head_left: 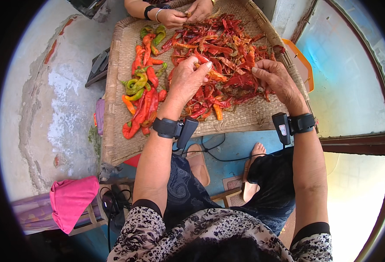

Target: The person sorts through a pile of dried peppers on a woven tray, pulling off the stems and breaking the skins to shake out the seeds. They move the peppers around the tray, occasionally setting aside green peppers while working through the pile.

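My left hand is closed, pinching a red chili pepper between thumb and fingers above the woven tray. At the right side of the heap, my right hand has its thumb and fingertips pressed together over the dried chilies; whatever is between them is too small or hidden to name. The heap of dried red chilies spreads beneath and between both hands. Fresh red chilies and twisted green chilies lie in a band along the tray's left side.
Across the tray, another person's hands meet around a small brownish thing. A wall stands at left, a glazed door at right. A pink cloth hangs at lower left. A black cable crosses the blue floor near my feet.
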The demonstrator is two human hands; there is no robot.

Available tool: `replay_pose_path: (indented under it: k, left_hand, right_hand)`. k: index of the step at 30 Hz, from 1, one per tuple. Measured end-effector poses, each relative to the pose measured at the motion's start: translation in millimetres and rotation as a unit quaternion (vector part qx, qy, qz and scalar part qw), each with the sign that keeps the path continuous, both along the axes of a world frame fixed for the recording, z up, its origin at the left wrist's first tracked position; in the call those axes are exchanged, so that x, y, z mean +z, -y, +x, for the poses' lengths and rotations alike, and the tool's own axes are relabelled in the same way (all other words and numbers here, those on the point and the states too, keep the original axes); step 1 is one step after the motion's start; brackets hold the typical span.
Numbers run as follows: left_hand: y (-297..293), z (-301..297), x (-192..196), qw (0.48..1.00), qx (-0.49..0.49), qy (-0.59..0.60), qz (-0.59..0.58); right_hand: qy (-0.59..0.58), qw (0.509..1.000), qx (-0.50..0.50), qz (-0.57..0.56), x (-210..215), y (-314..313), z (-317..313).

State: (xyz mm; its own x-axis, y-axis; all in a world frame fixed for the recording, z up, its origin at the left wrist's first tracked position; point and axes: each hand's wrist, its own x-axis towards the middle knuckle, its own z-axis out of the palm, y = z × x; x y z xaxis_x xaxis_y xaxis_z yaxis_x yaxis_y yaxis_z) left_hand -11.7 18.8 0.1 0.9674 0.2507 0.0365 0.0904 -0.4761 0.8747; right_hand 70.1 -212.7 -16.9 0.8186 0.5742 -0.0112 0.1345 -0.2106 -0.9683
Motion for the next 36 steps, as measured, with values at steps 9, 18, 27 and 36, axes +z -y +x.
replay_pose_path:
  k: [9,18,27,36]
  left_hand:
    - [0.3,-1.0,1.9,0.999,-0.003,-0.016,0.042]
    - [-1.8,-1.9,-0.7,0.998,-0.017,-0.008,0.054]
    - [-0.6,-6.8,4.7,0.998,-0.012,-0.016,0.065]
    - [-2.3,-5.4,1.5,0.999,-0.017,-0.006,0.046]
  right_hand:
    - [-0.134,0.890,-0.191,0.391,2.2,37.1,28.2]
    - [-0.177,0.833,-0.346,0.394,-36.1,73.5,61.7]
    - [-0.189,0.803,-0.366,0.429,-23.3,65.7,56.3]
    - [0.134,0.959,-0.249,0.012,-10.6,22.6,26.8]
